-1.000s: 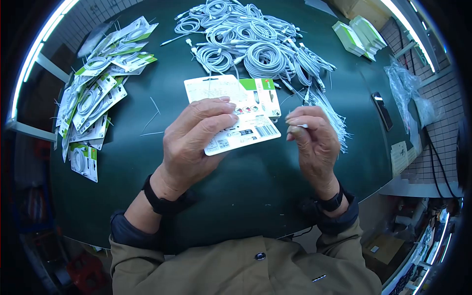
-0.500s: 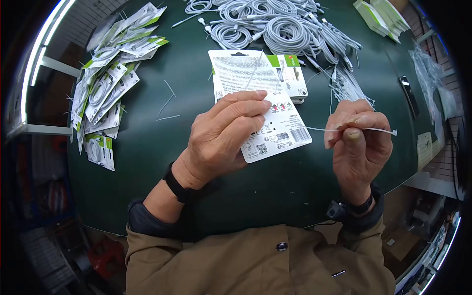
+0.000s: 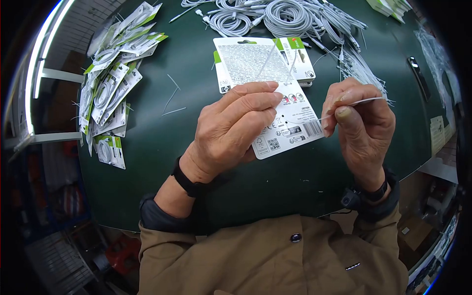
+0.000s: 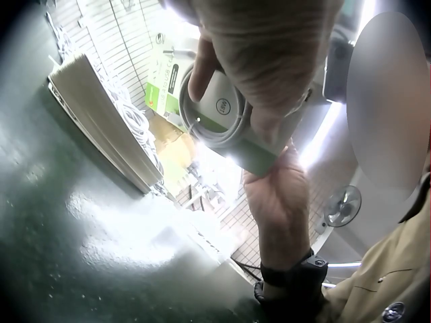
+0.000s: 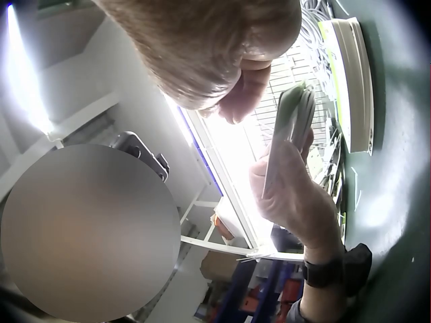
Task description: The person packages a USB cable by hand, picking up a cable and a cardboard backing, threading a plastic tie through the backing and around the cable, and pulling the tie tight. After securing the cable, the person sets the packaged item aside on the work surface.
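My left hand (image 3: 236,123) grips a white printed packaging card (image 3: 250,64), its back facing up in the head view. Against the card's other side lies a coiled white cable (image 4: 219,140), seen in the left wrist view under the left fingers. Thin white cable ties stick up from the card's upper part. To the right, my right hand (image 3: 364,118) pinches a white cable tie (image 3: 368,100) between thumb and fingers. The tie's thin end reaches left over the card, close to its small dark holes.
A stack of green-and-white cards (image 3: 304,66) stands behind the held card. Coiled cables (image 3: 290,22) are heaped at the back, with a bundle of cable ties (image 3: 361,73) beside them. Carded cables (image 3: 105,93) pile up on the left. A phone (image 3: 418,78) lies right.
The right hand has brought the cable tie in toward the card, and its thin end now overlaps the card by the holes. The left hand keeps its grip. The head view has shifted.
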